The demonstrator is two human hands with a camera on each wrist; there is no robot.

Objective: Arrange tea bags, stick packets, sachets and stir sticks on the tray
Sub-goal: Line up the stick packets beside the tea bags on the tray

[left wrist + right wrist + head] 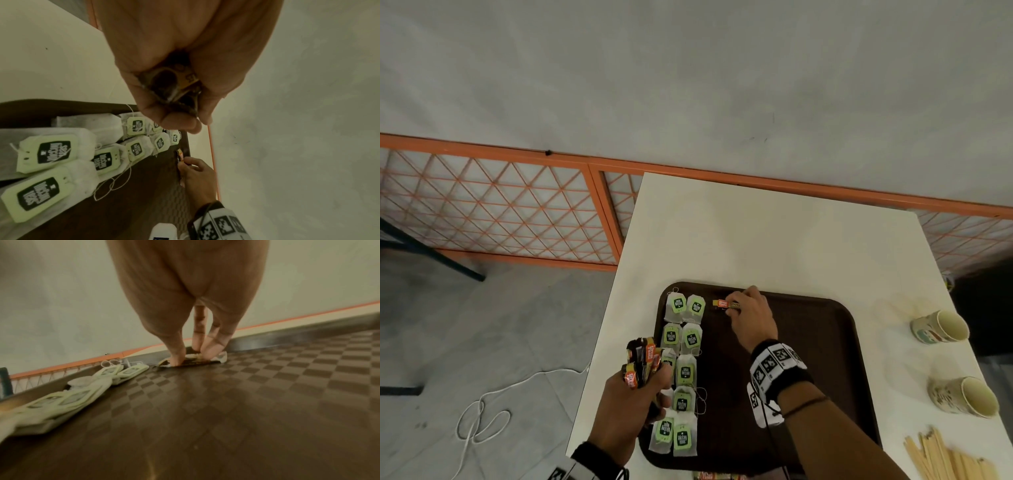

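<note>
A dark brown tray lies on the white table. Green-tagged tea bags fill two columns along its left side. My right hand reaches to the tray's far edge and pinches one orange-and-brown stick packet that lies flat there. In the right wrist view the thumb and fingertips press on this stick packet, beside the tea bags. My left hand hovers over the tray's left rim, gripping a bundle of stick packets. That bundle shows inside the curled fingers.
Two paper cups lie on their sides on the table right of the tray. Wooden stir sticks lie at the near right. More packets peek in at the near edge. A white cable lies on the floor to the left.
</note>
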